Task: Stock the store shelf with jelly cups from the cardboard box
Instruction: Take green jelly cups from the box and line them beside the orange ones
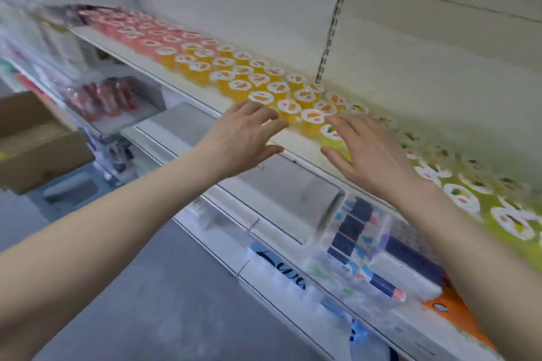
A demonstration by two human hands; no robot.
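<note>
Rows of jelly cups cover the white shelf (187, 83): pink ones (137, 29) at the far left, orange ones (243, 86) in the middle, green ones (466, 199) at the right. My left hand (245, 132) hovers with spread fingers over the shelf's front edge, just before the nearest orange cups. My right hand (366, 146) reaches in with straight fingers and touches a yellow-green cup (331, 133) at the front. Neither hand holds anything. The cardboard box (38, 141) stands open at the far left.
Lower shelves carry clear trays with red packets (102, 99) and dark blue boxed goods (390, 246). A slotted upright (331, 32) divides the shelf's white back wall. Grey floor lies below at the left. The picture is motion-blurred.
</note>
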